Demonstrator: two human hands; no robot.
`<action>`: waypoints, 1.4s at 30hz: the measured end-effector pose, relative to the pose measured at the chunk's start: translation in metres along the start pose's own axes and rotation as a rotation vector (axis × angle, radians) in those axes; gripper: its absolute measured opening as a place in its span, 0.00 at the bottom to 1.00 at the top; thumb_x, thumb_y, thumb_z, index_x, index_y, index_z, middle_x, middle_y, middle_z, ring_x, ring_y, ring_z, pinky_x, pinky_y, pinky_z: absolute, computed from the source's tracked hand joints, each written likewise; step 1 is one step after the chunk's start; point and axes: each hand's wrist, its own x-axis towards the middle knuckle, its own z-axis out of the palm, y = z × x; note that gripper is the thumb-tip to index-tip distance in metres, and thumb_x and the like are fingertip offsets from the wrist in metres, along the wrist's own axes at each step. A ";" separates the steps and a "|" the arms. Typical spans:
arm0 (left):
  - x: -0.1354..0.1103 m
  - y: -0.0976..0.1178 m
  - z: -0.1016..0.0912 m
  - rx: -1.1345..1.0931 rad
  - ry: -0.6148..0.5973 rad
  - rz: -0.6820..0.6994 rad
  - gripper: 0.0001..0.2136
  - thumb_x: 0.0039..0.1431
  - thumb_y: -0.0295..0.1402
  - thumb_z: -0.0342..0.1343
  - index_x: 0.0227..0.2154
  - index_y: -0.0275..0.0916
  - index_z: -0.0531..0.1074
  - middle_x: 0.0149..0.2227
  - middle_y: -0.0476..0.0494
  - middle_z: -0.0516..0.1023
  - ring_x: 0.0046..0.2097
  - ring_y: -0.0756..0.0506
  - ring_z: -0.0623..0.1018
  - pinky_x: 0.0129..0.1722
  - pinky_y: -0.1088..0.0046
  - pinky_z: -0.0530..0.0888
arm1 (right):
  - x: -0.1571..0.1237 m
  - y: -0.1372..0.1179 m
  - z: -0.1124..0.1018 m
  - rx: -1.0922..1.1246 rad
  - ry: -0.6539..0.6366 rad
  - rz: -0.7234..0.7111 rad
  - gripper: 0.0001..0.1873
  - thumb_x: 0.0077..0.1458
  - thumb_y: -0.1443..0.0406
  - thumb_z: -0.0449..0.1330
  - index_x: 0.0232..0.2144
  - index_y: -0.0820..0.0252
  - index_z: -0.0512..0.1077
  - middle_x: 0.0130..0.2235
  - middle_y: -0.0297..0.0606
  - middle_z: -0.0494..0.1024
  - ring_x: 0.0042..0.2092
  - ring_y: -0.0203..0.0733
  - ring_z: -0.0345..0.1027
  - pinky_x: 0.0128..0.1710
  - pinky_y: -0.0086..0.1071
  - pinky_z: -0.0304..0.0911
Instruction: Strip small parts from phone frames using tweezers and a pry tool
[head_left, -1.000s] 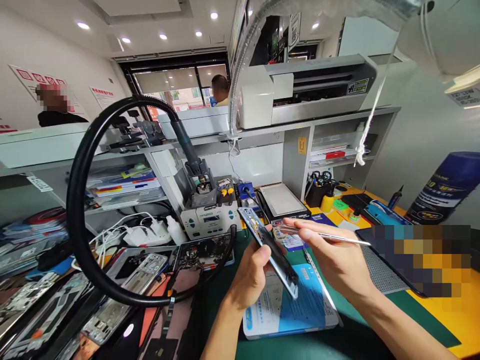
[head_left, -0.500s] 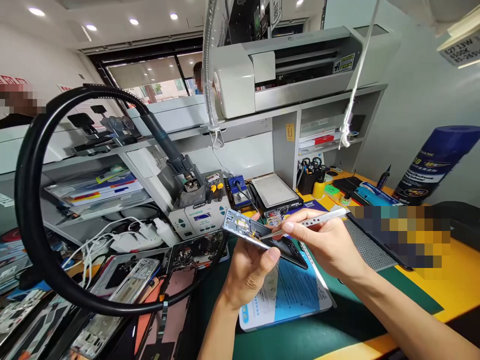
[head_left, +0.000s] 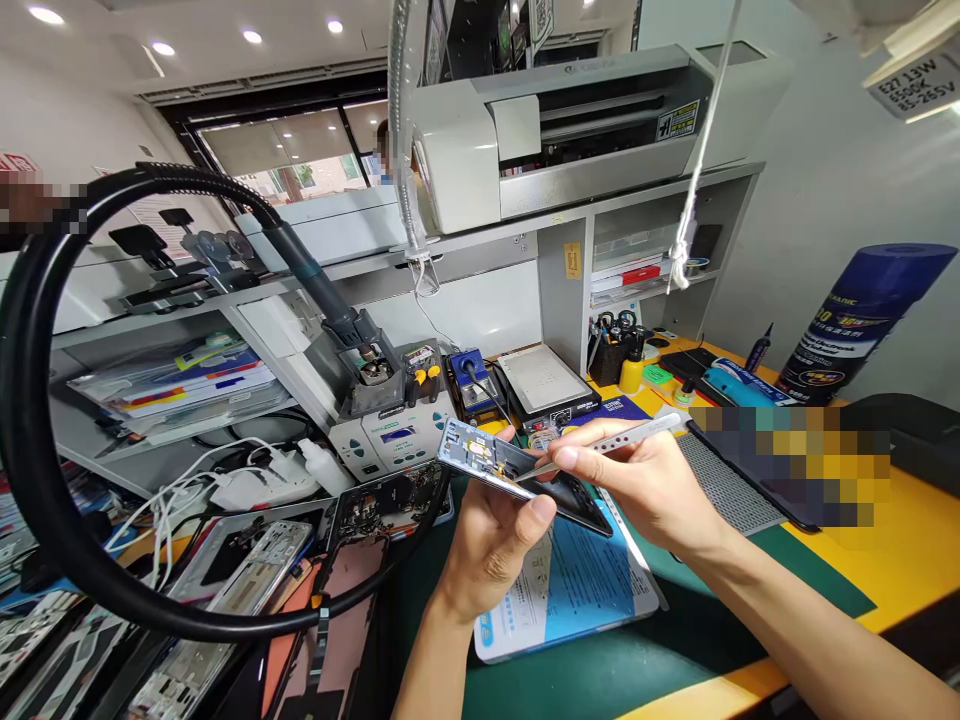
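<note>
Since the earlier frame, the phone [head_left: 517,475] has been tipped from steeply tilted to nearly flat, and the tweezers [head_left: 615,440] have been brought down to its opened back. On the left of the bench, a black hose [head_left: 45,480] loops in front of the white soldering station [head_left: 394,435], with bare phone frames [head_left: 247,575] lying beneath. At the centre, the phone is gripped by the left hand [head_left: 491,545], fingers closed under its edges, held above the blue leaflet [head_left: 570,590]. To the right, the tweezers are pinched shut in the right hand [head_left: 652,485], tips touching the exposed parts. The step is judged best done with the phone kept level and steady, the tips moved lightly so nothing small is bent or dropped.
</note>
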 end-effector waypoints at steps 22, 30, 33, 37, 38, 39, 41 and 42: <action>0.002 -0.003 -0.003 -0.052 -0.008 0.041 0.36 0.65 0.36 0.62 0.70 0.44 0.51 0.61 0.40 0.77 0.64 0.40 0.73 0.69 0.55 0.62 | 0.003 0.005 0.004 0.062 0.071 0.080 0.08 0.55 0.57 0.71 0.31 0.54 0.85 0.33 0.38 0.87 0.37 0.47 0.81 0.41 0.38 0.75; 0.003 -0.004 -0.003 -0.045 0.000 0.063 0.40 0.65 0.34 0.62 0.72 0.49 0.44 0.62 0.42 0.75 0.64 0.41 0.73 0.69 0.58 0.62 | 0.003 0.001 0.004 0.071 0.110 0.102 0.09 0.53 0.55 0.72 0.29 0.54 0.84 0.33 0.40 0.86 0.38 0.51 0.81 0.43 0.42 0.75; 0.002 -0.005 -0.004 -0.025 0.023 0.062 0.42 0.64 0.34 0.63 0.72 0.51 0.42 0.63 0.43 0.74 0.65 0.42 0.72 0.68 0.60 0.63 | 0.003 0.000 0.004 0.077 0.109 0.099 0.09 0.53 0.55 0.72 0.29 0.54 0.84 0.33 0.40 0.86 0.38 0.51 0.80 0.45 0.43 0.75; -0.001 -0.005 -0.002 -0.050 0.073 0.041 0.43 0.62 0.35 0.65 0.72 0.50 0.43 0.63 0.42 0.74 0.64 0.39 0.72 0.67 0.58 0.64 | 0.003 0.000 0.004 0.088 0.101 0.083 0.09 0.53 0.56 0.72 0.29 0.54 0.84 0.33 0.40 0.86 0.38 0.51 0.80 0.47 0.44 0.74; -0.001 -0.004 -0.001 -0.058 0.087 0.032 0.44 0.61 0.35 0.65 0.72 0.49 0.44 0.63 0.42 0.75 0.64 0.39 0.73 0.67 0.57 0.64 | 0.003 0.000 0.004 0.089 0.101 0.079 0.09 0.53 0.56 0.72 0.29 0.54 0.84 0.33 0.40 0.86 0.38 0.51 0.80 0.47 0.44 0.74; -0.002 -0.003 0.000 -0.067 0.104 0.025 0.44 0.60 0.35 0.66 0.72 0.49 0.45 0.62 0.41 0.75 0.64 0.38 0.73 0.67 0.56 0.64 | 0.003 0.001 0.003 0.089 0.101 0.076 0.09 0.53 0.56 0.72 0.29 0.54 0.84 0.33 0.40 0.86 0.38 0.51 0.80 0.46 0.44 0.74; -0.003 -0.001 0.001 -0.086 0.130 0.009 0.45 0.57 0.36 0.68 0.72 0.48 0.46 0.60 0.41 0.77 0.63 0.37 0.73 0.67 0.54 0.65 | 0.004 0.002 0.002 0.084 0.106 0.069 0.09 0.53 0.56 0.72 0.29 0.54 0.84 0.33 0.40 0.86 0.38 0.50 0.80 0.45 0.43 0.73; -0.003 -0.001 0.000 -0.091 0.140 0.002 0.46 0.56 0.36 0.68 0.72 0.49 0.47 0.60 0.41 0.77 0.63 0.36 0.74 0.66 0.53 0.65 | 0.005 0.002 0.001 0.080 0.109 0.067 0.09 0.53 0.56 0.72 0.30 0.54 0.84 0.33 0.39 0.86 0.38 0.50 0.80 0.45 0.42 0.73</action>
